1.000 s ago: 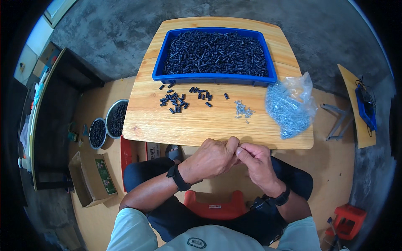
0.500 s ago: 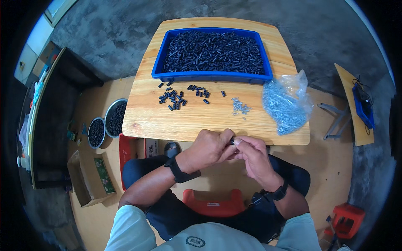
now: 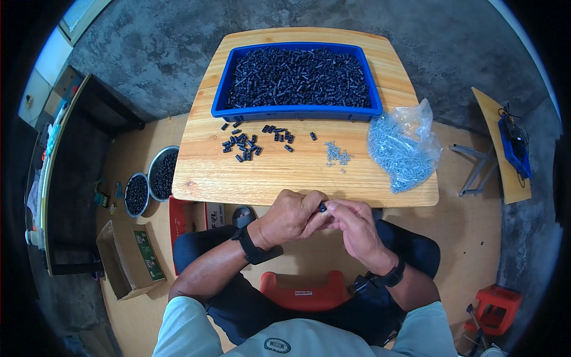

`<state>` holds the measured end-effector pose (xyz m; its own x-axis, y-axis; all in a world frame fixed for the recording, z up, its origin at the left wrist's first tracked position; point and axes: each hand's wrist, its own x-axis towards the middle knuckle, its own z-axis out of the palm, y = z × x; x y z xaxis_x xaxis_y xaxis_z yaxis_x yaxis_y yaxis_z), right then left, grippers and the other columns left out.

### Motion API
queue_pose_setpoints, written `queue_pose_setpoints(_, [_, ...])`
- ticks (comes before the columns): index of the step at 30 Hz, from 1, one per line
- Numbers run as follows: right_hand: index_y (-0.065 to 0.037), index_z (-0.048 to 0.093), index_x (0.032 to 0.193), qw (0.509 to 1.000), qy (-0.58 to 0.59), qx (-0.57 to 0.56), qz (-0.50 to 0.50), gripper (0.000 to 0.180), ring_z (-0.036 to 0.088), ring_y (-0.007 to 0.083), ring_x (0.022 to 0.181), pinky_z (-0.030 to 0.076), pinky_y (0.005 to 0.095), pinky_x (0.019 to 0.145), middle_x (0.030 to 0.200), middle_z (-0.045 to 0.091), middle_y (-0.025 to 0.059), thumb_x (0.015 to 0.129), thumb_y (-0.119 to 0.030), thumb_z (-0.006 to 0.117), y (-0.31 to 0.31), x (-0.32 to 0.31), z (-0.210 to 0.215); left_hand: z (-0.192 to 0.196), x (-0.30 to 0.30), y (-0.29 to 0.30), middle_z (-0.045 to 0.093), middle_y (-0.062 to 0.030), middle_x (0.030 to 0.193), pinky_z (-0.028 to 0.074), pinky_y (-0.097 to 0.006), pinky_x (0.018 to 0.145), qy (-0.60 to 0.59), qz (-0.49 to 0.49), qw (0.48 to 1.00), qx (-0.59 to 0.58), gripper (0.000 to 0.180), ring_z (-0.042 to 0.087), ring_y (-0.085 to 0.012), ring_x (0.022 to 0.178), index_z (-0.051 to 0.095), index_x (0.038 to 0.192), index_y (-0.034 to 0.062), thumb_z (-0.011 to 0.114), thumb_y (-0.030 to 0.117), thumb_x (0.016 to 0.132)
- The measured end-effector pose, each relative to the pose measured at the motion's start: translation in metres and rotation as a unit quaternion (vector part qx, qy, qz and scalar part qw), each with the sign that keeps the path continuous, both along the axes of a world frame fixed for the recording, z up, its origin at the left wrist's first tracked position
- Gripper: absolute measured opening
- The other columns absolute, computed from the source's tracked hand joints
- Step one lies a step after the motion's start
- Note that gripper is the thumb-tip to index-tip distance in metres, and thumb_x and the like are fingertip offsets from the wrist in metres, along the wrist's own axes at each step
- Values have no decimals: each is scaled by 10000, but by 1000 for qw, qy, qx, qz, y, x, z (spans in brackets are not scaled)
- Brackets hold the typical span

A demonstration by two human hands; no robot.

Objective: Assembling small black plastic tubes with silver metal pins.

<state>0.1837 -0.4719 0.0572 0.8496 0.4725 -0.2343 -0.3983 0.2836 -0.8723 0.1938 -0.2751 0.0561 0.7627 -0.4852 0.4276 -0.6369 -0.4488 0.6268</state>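
At the near edge of the wooden table (image 3: 267,180), holding a small black piece (image 3: 322,207) in the pinched fingertips of the left hand (image 3: 294,213); just left of the thumb of the right hand (image 3: 355,225), showing only a small dark part, so cannot tell the long axis; on the right, bent fingers close beside it, but cannot tell whether gripping anything; left of the table's middle, loose black pieces (image 3: 241,140); right of its middle, silvery screw-like parts (image 3: 336,156); along its right edge, a clear plastic bag (image 3: 401,149); toward its far edge, a full blue tray (image 3: 297,111).
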Motion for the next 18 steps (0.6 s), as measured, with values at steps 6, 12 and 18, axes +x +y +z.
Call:
queue_pose_setpoints(6, [16, 718, 1099, 1000, -3, -9, -7, 301, 669, 115, 883, 509, 263, 778, 980, 732, 68, 1015, -222, 554, 2, -2, 5, 0, -1, -1, 649, -124, 713, 535, -379, 540, -14, 1, 1000, -10, 210, 687, -306, 596, 619, 1027, 40, 724, 186, 920])
queue_pose_setpoints(12, [27, 716, 1105, 1000, -17, 21, 5, 289, 668, 117, 868, 515, 268, 776, 955, 732, 88, 1018, -192, 549, 1, -1, 7, 2, -1, -1, 650, -121, 694, 536, -381, 541, -11, 8, 1000, -1, 245, 688, -306, 597, 620, 1041, 34, 737, 210, 916])
queue_pose_setpoints(18, [50, 726, 1060, 998, -46, -45, -9, 281, 649, 108, 812, 522, 277, 774, 891, 741, 93, 1006, -178, 572, 3, -3, 9, -1, -2, 0, 649, -123, 698, 536, -384, 541, -37, -3, 999, -21, 264, 685, -305, 596, 617, 1063, 30, 744, 195, 901])
